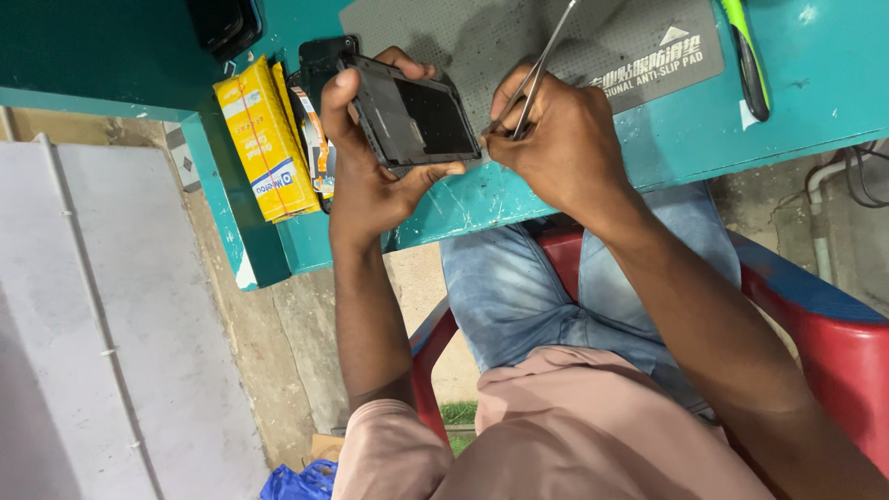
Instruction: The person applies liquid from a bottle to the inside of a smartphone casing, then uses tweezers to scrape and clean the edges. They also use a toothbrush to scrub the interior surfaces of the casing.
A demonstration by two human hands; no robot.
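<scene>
Opened black phone (pixel 412 116), back cover off, dark inner frame and a flat dark plate exposed, edges scuffed. It's held above the near edge of the teal surface (pixel 815 83), just in front of the grey mat (pixel 602 37). Long axis runs along that edge, slightly skewed; open side tilted toward the person. Left hand (pixel 370 157) has its grip wrapped round the phone's left end, thumb over the far edge, fingers under. Right hand (pixel 556 139) grip pinched tight on metal tweezers (pixel 537 69), tips at the phone's right end. Yellow boxes (pixel 264 139) stand at the surface's left edge.
</scene>
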